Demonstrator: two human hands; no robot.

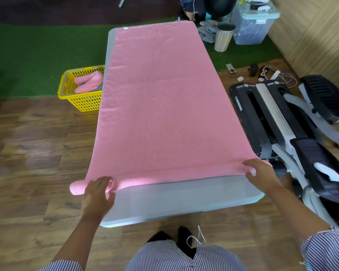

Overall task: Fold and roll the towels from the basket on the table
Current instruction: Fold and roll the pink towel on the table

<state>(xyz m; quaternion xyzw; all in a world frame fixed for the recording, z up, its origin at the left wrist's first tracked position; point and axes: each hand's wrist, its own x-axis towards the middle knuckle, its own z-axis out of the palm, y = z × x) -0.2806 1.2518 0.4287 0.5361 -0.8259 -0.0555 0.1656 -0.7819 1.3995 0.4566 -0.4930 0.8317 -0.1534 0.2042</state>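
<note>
A pink towel (164,106) lies spread flat along nearly the whole length of the white surface (184,198), its near end turned into a thin roll that runs across from edge to edge — the roll's left tip pokes out past the surface's side. The left hand (98,194) sits on the roll near that tip, fingers curled over it and thumb beneath, its grip clamped on the towel. The right hand (260,173) holds the roll's other end the same way, fingers bent over the top and thumb tucked at the near side. A bare strip of the surface shows between the roll and the person.

On the floor to the left stands a yellow basket (80,100) touching the surface's side — rolled pink towels (88,82) lie inside it. An exercise machine (278,118) stands to the right.
</note>
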